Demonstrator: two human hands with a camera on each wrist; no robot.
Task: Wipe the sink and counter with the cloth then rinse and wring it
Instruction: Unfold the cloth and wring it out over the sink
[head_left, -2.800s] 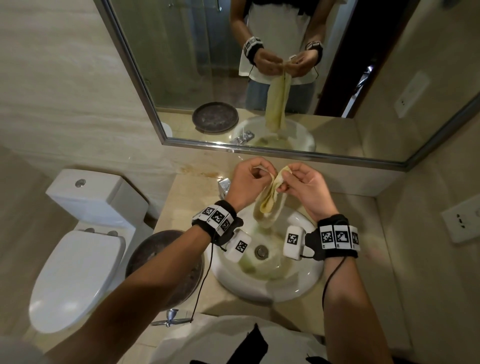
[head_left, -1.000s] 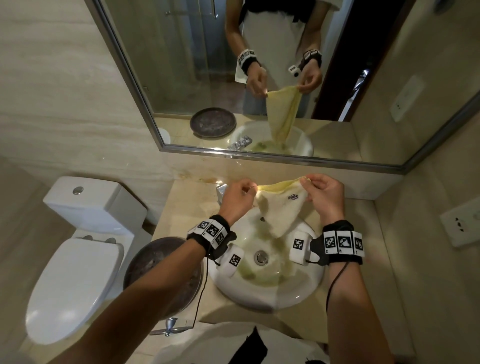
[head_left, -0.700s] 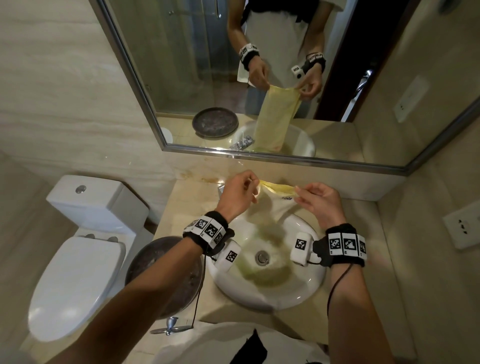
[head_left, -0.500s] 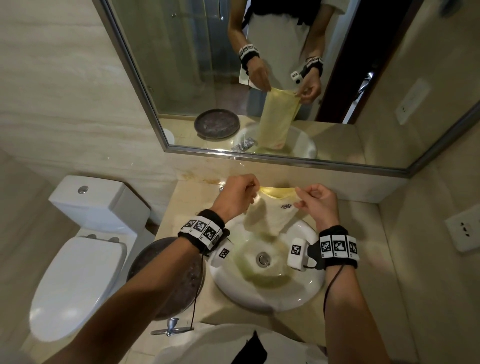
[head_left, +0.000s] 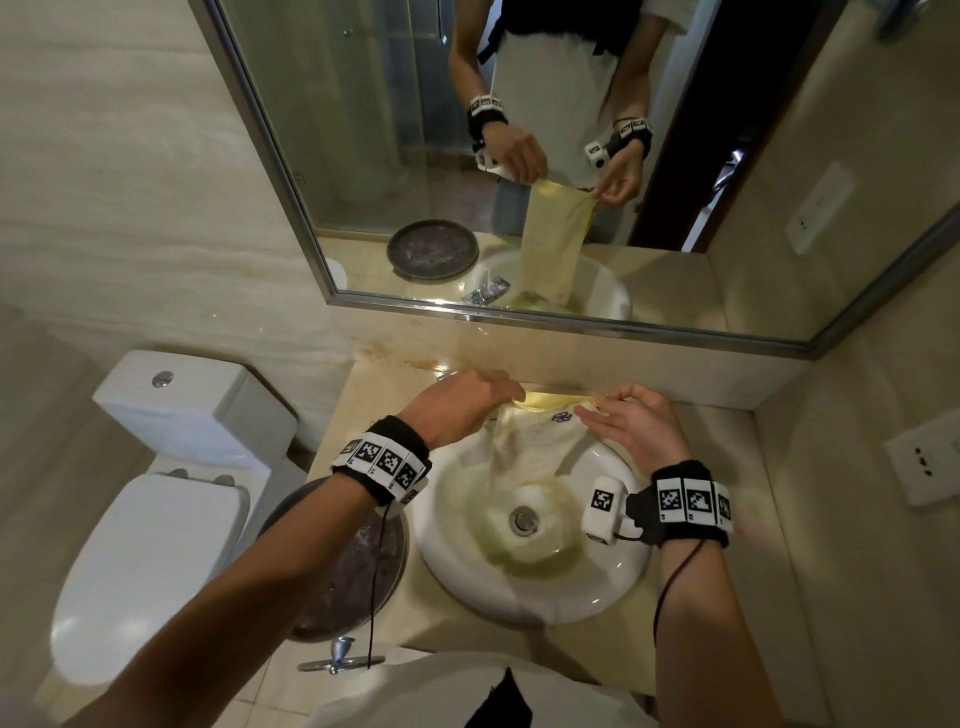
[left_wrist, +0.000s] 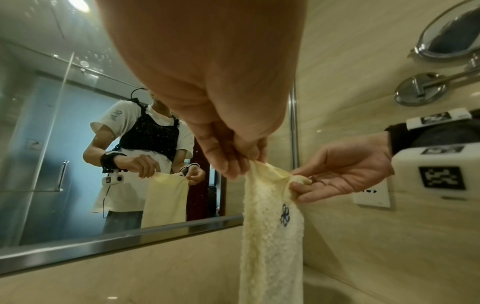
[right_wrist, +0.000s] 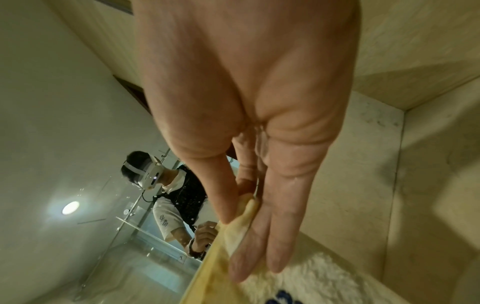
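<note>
A pale yellow cloth (head_left: 530, 447) with a small dark blue emblem hangs over the back of the round white sink (head_left: 613, 587). My left hand (head_left: 467, 405) pinches its top left corner with curled fingers. At the top right corner my right hand (head_left: 628, 421) pinches the cloth between thumb and forefinger, its other fingers held straight. In the left wrist view the cloth (left_wrist: 272, 236) hangs straight down between my left hand (left_wrist: 233, 156) and my right hand (left_wrist: 335, 176). The right wrist view shows the cloth's edge (right_wrist: 233, 234) caught between the right hand's fingers (right_wrist: 252, 242).
The sink bowl holds yellowish water around the drain (head_left: 521, 519). A dark round dish (head_left: 348, 566) sits on the beige counter (head_left: 363, 395) left of the sink. A white toilet (head_left: 156, 493) stands at left. A mirror (head_left: 519, 156) covers the wall behind, with wall sockets (head_left: 924, 462) at right.
The cloth was bunched between both hands, then spread wide at its top edge. Over the last second my hands drew somewhat closer and moved toward the back wall, the cloth hanging narrower.
</note>
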